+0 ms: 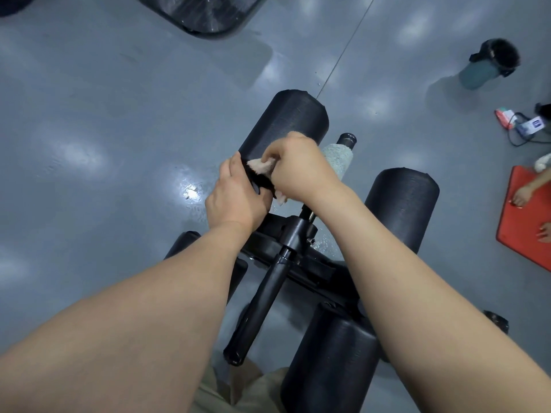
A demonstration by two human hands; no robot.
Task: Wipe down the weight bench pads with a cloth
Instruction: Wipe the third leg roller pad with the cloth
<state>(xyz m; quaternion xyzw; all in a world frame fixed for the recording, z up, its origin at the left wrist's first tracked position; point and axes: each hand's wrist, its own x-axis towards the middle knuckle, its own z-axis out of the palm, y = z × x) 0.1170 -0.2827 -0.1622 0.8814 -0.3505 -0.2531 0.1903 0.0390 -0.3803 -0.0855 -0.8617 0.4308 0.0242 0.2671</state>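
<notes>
A black roller pad (286, 120) of the weight bench points away from me at the centre. My right hand (301, 168) grips a pale pink cloth (262, 166) and presses it against the pad's near end. My left hand (235, 198) holds the same pad's near end from the left, fingers curled round it. Two more black roller pads lie at the right (402, 207) and the lower right (331, 362). A black post (268, 293) of the bench frame runs between them.
A grey-white towel wraps a bar (338, 156) just right of my right hand. On the grey floor stand a teal bottle (483, 67) and small items with a cable (521, 123). Another person's hands rest on a red mat (524, 210) at the right edge.
</notes>
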